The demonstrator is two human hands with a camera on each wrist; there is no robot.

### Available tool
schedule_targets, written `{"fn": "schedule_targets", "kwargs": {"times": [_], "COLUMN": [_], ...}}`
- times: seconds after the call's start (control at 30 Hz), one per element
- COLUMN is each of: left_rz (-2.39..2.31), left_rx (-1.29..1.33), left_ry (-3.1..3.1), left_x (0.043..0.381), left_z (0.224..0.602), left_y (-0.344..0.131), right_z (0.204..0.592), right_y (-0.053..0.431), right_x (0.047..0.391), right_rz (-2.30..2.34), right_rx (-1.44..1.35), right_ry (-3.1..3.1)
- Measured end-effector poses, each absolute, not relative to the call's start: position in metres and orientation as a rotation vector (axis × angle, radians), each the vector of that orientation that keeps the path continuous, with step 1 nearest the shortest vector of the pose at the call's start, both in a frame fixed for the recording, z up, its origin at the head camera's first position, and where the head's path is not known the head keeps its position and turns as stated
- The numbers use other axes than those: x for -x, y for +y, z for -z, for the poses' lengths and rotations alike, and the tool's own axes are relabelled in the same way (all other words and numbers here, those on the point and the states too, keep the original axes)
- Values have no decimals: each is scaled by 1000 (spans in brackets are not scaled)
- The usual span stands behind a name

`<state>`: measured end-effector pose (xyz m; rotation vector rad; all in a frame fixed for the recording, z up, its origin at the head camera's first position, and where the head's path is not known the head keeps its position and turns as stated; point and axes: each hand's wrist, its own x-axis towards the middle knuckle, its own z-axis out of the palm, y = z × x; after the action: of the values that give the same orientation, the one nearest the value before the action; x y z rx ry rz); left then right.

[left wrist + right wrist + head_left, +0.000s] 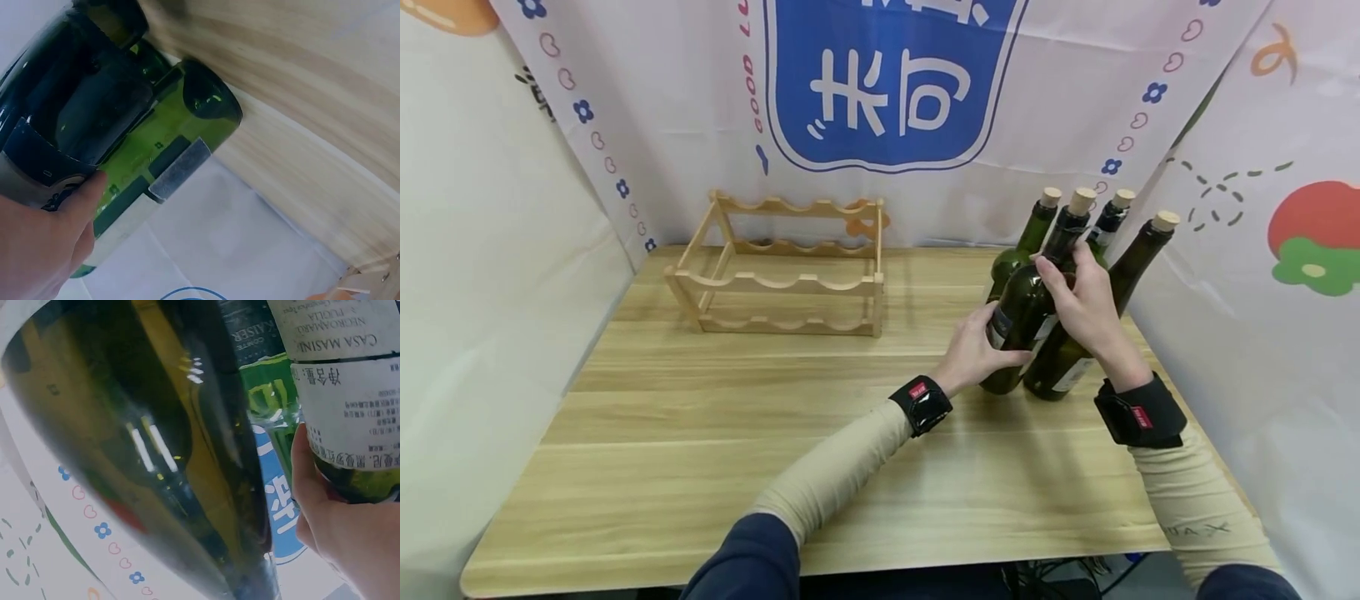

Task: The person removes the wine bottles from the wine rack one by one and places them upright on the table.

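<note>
Several corked dark green wine bottles stand close together at the table's right. The front-left wine bottle (1024, 304) leans slightly, its cork end away from me. My left hand (973, 354) grips its lower body, thumb across the near side. Around its shoulder and neck curl the fingers of my right hand (1084, 304). In the right wrist view, the white back label (350, 381) of this bottle shows above my hand. A second wine bottle (1138, 262) stands right beside my right hand. Behind the held one is a lighter green bottle (162, 144), seen in the left wrist view.
A two-tier wooden wine rack (767, 285) with scalloped rails stands at the back left of the wooden table (737, 425). Printed cloth (692, 100) hangs behind the table and along both sides. Cables (1060, 575) lie below the front edge.
</note>
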<state>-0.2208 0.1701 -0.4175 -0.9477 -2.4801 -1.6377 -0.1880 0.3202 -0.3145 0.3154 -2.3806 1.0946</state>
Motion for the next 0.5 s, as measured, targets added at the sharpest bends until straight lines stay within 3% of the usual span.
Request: {"fn": "schedule_targets", "kwargs": {"times": [0.5], "left_rz": [1451], "left_rx": [833], "left_ry": [-2688], "left_x": [212], "left_z": [423], "left_y": [183], "right_z": [311], "right_y": [300], "right_x": [167], "right_rz": [-987], "right_rx": [-371], "right_ry": [-2378]}}
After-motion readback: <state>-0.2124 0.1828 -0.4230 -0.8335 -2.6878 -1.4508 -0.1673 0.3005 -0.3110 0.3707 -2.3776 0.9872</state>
